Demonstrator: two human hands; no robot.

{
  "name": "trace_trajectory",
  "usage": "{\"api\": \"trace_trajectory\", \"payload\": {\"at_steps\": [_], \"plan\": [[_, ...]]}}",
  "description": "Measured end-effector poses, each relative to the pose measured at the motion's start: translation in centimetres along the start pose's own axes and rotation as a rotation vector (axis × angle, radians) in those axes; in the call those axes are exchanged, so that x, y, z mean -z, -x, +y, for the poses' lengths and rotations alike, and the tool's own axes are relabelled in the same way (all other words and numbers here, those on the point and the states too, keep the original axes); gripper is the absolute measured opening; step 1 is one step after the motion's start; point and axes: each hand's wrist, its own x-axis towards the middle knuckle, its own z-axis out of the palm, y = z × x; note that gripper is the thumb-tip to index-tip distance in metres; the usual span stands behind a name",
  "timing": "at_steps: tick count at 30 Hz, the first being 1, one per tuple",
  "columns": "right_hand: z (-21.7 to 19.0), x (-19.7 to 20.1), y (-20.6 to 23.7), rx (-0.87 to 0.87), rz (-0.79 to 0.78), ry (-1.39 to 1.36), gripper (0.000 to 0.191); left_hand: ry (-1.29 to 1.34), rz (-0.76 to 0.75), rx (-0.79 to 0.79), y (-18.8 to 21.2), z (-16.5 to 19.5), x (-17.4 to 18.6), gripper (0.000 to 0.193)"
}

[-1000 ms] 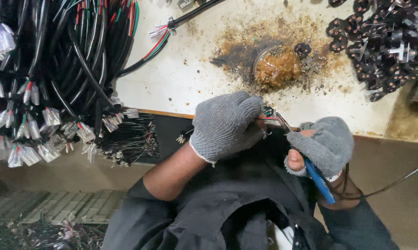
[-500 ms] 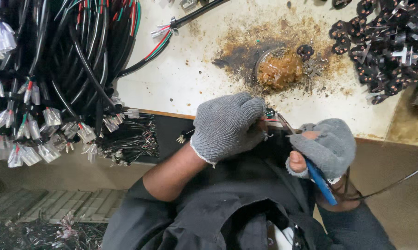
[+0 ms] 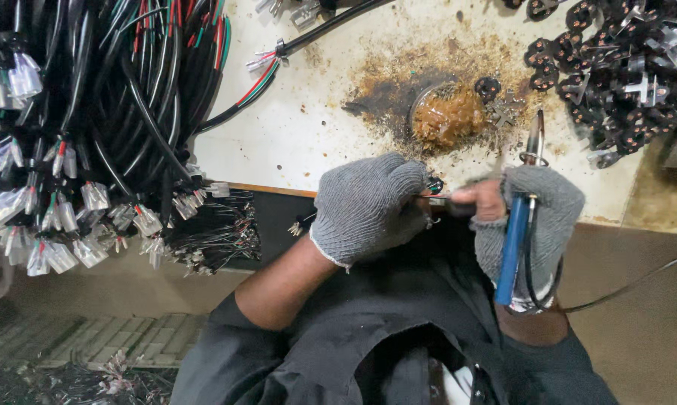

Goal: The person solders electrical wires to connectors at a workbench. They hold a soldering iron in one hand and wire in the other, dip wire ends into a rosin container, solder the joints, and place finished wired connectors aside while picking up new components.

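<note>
- soldering iron (image 3: 512, 247) with the blue handle sits clamped in your right hand (image 3: 537, 217), tip up over the bench edge.
- your left hand (image 3: 368, 204) is closed on a thin wire end (image 3: 433, 199), touching your right fingertips.
- flux pot (image 3: 447, 116) lies just beyond, amid brown stains.
- plugs (image 3: 623, 67) far right and cables (image 3: 91, 112) far left look unjoined: much seems left.

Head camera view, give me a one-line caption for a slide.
Gloved left hand pinches a small part while right hand grips a blue-handled soldering iron beside stained bench.
</note>
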Motion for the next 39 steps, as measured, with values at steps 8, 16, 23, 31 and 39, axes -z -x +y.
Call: {"api": "trace_trajectory", "payload": {"at_steps": [8,16,23,31,39], "plan": [[-1.6,-0.3,-0.7,0.367,-0.142,0.521,0.038,-0.022,0.015,0.006,0.5,0.1,-0.5,0.026],[-3.1,-1.8,-1.6,0.276,-0.057,0.171,0.036,0.001,0.020,-0.014,0.2,0.0,-0.2,0.026],[-1.9,-1.3,-1.0,0.139,-0.088,0.202,0.023,-0.017,0.001,-0.014,0.0,-0.2,-0.4,0.026],[2.8,0.3,1.0,0.263,-0.085,0.075,0.042,0.301,-0.159,0.009,-0.5,0.9,3.6,0.027],[7.3,1.7,1.9,0.064,-0.246,-0.184,0.009,0.512,-0.397,0.208,-0.9,0.6,4.0,0.015]]}}
